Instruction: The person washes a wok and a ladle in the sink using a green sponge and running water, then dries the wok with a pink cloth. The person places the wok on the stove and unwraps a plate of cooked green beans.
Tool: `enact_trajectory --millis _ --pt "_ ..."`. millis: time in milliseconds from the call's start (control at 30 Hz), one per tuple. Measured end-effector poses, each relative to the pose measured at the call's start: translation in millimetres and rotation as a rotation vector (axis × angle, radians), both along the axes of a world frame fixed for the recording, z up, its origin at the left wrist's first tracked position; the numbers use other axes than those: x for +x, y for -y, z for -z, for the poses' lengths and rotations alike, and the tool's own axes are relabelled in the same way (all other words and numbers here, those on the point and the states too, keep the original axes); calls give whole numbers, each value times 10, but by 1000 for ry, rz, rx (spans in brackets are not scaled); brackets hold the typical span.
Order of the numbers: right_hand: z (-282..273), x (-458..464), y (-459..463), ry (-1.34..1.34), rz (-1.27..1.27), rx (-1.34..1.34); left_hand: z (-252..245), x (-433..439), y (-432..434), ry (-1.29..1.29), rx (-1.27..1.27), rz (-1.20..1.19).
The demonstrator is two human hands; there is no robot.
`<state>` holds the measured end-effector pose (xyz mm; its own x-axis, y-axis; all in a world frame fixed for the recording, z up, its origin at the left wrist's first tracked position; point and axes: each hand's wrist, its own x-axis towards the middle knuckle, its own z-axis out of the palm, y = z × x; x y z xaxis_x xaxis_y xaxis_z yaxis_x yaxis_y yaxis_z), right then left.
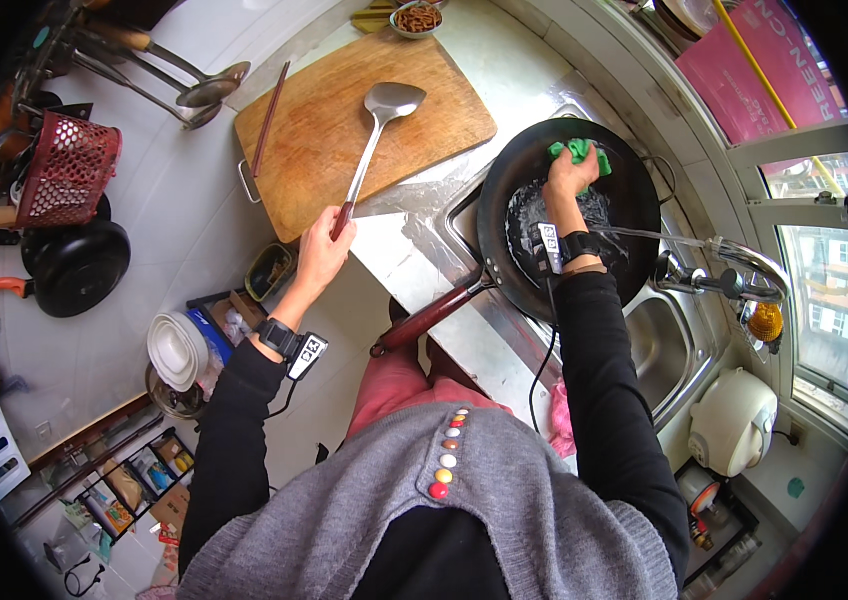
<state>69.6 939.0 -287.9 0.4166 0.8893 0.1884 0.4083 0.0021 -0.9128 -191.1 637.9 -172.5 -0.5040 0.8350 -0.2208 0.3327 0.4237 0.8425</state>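
My left hand (324,244) is closed round the dark red handle of a metal wok spatula (394,101), whose blade is over a wooden cutting board (424,142). My right hand (572,176) presses a green cloth (581,152) against the inside of a large black wok (495,195). Wet, whitish suds or water spread over the wok's inner surface. The wok rests over the sink, its dark red handle (427,319) pointing toward my body. Water from the curved faucet (754,259) runs into the wok.
Dark red chopsticks (271,120) lie on the board's left part. A bowl of brown food strips (416,19) stands behind it. Ladles (206,90), a red perforated basket (71,169) and black pans (82,266) hang at left. A second sink basin (656,337) and a white appliance (733,420) are at right.
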Motion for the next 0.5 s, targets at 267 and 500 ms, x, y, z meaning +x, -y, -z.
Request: enact_trajectory --millis 267,500 --pt "-254 -167 650 129 -649 204 91 14 -132 -480 -216 126" --pt "-393 463 1455 306 -1084 -127 197 47 -194 -446 -265 125"
